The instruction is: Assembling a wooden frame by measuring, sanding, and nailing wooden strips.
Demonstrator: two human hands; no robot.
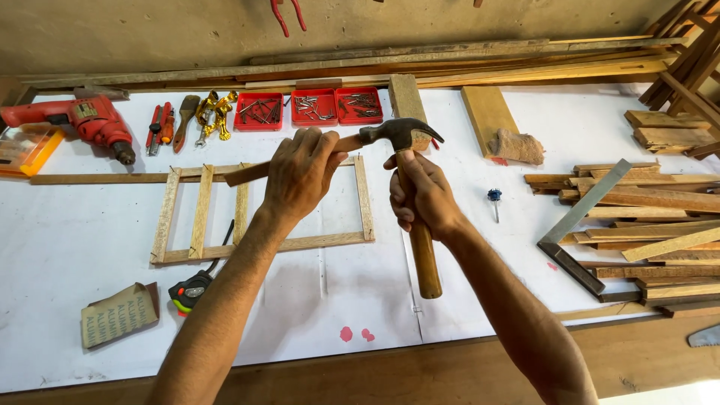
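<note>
My right hand (421, 196) grips one claw hammer (409, 187) high on its wooden handle, close under the steel head, with the handle hanging down toward me; my left hand (300, 172) is closed around one thin wooden strip (244, 173), whose far end meets the hammer head just beside my right hand. Both hands are held above the bench (90, 240), which is covered in white paper; directly under my left hand lies one rectangular slat frame (262, 206) with two upright slats inside its left part. Beyond my hands stand three red trays (307, 107) of nails and screws in a row; to the left of them lie a cluster of brass-coloured hinges (214, 112), one red screwdriver (156, 127) and one red power drill (82, 120). Nearer me than my left hand lie one tape measure (189, 291) and one folded sheet of sandpaper (118, 315). To the right of my right hand lies one blue-headed screw (494, 198); further right sit one steel try square (581, 225) and a stack of wooden strips (660, 225); beyond it lies one crumpled brown rag (517, 146).
</note>
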